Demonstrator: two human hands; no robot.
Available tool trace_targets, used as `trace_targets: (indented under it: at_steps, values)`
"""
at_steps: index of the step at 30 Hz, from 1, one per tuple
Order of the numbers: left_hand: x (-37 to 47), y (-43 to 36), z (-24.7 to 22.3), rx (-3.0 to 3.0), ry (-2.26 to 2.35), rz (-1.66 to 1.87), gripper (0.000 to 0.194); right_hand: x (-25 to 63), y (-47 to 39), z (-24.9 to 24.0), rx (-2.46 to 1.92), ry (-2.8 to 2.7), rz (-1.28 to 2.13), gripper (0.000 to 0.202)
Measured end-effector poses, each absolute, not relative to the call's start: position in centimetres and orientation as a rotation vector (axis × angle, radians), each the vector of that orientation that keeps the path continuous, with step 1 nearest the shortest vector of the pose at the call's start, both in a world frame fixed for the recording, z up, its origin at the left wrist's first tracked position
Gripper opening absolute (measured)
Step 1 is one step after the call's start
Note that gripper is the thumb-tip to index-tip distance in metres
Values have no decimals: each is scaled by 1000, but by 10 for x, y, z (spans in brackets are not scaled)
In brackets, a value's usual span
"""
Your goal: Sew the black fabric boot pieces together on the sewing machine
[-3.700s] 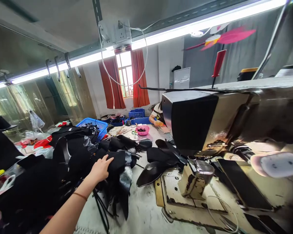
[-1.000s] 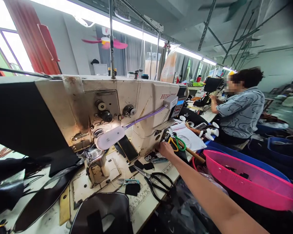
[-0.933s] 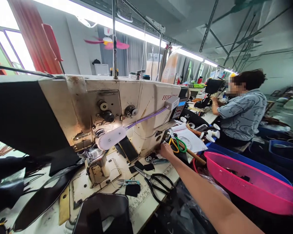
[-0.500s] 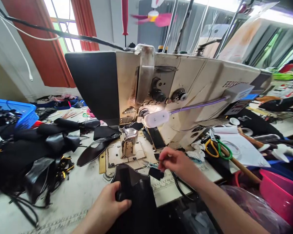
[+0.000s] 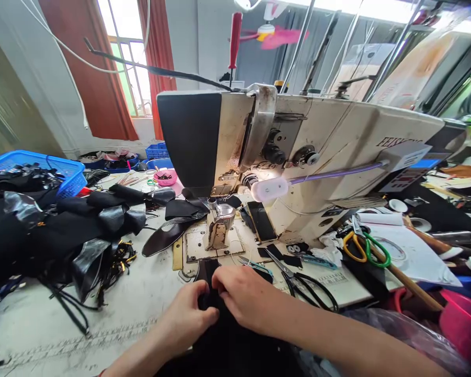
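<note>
My left hand (image 5: 190,313) is closed on a dark leather piece (image 5: 207,269) with a pale stitched edge, gripping it between thumb and fingers in front of the sewing machine post (image 5: 220,228). My right hand (image 5: 245,296) meets the left one there, its fingers curled and pressed on the same piece; its fingertips are partly hidden. The lower part of the piece merges with black material near my lap. Just beyond my right hand lie small blue-handled snips (image 5: 261,269) and black-handled scissors (image 5: 308,285).
The sewing machine (image 5: 337,136) with a lamp (image 5: 270,189) spans the middle. At left are black leather parts (image 5: 66,222) and a blue basket (image 5: 73,178). Small black patches (image 5: 292,260), yellow-and-green-handled scissors (image 5: 367,248) and a pink bin (image 5: 463,314) are at right.
My right hand has moved left and down from the small black patches to my left hand on the leather piece, uncovering the black-handled scissors. The view has shifted left.
</note>
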State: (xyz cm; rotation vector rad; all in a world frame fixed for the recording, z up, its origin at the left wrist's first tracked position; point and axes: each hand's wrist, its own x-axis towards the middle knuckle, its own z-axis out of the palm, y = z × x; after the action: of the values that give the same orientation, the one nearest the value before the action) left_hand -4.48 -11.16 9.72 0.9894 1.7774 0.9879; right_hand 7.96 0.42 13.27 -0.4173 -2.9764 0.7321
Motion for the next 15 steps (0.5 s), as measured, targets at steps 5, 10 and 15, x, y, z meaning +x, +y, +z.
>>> trace_targets:
  at_steps: [5,10,15]
  values:
    - [-44,-113,95,1025,1812,1000,11,80,-1,126,-485,-2846,871,21]
    - [-45,-116,92,968,1696,1124,21,92,0,118,-532,-2531,880,21]
    - [-42,-119,89,984,1655,1154,24,98,0,106,-660,-2560,986,27]
